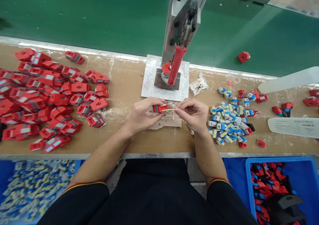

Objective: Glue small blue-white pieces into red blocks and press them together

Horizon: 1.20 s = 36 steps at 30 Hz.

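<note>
Between the fingertips of my left hand [147, 113] is a small red plastic part [159, 109]. My right hand [193, 113] pinches a thin stick [170, 110], whose far end meets the red part. Below the hands lies a torn piece of cardboard [165, 122], and a small round dish [170, 106] is partly hidden behind the stick. Just beyond stands a hand press with a red handle [177, 64] on a pale metal plate [149, 82]. A bag of cotton swabs [198, 86] rests to the right of that plate.
Many red parts [59, 98] are piled at the left. Blue and white pieces [228, 120] form a heap at the right, near two pale plastic strips [294, 127]. A blue bin [281, 159] sits below the table's right edge, with small pieces [37, 188] at lower left.
</note>
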{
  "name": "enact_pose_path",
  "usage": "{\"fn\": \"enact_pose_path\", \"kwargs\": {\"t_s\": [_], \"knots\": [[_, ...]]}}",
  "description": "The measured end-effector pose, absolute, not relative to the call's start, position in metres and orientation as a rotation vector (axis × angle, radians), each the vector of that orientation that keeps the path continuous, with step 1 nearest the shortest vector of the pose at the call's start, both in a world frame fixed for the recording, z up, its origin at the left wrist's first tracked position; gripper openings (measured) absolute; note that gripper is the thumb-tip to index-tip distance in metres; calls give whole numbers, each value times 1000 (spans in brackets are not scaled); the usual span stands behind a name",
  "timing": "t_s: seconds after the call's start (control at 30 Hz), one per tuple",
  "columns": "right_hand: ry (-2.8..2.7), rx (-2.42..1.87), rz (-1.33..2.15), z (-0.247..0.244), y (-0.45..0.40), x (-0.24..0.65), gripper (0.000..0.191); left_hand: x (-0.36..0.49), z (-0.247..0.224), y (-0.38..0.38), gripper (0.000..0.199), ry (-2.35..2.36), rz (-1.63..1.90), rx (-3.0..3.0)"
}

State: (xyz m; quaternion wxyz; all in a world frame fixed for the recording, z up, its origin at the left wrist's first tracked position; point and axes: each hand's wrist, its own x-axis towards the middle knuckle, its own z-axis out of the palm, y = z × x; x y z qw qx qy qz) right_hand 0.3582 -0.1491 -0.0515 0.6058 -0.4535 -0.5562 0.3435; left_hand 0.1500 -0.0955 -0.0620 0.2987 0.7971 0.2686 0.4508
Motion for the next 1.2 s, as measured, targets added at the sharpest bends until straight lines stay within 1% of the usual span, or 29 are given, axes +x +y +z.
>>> {"fn": "enact_pose_path", "kwargs": {"t_s": [0.23, 0.63, 0.8, 0.87, 1.0, 1.07, 1.13, 1.2], "knots": [[-1298, -1158, 757, -51, -150, 362, 18, 149, -62, -94, 24, 726, 1188, 2146], [-1353, -1153, 692, -51, -150, 365, 10, 147, -61, -93, 23, 736, 1196, 2163], [-1309, -1201, 619, -46, -149, 378, 18, 147, -59, -93, 22, 750, 1179, 2162], [-1389, -1255, 601, -44, -148, 387, 17, 146, -58, -93, 21, 755, 1185, 2160], [-1750, -1373, 647, -46, -144, 392, 8, 146, -57, -91, 20, 779, 1208, 2151], [-1898, -1369, 674, -48, -141, 388, 8, 146, -57, -91, 19, 799, 1219, 2143], [-1970, -1340, 707, -49, -140, 388, 3, 145, -57, -90, 19, 808, 1226, 2136], [-1921, -1307, 696, -46, -141, 399, 16, 143, -57, -90, 20, 818, 1223, 2117]]}}
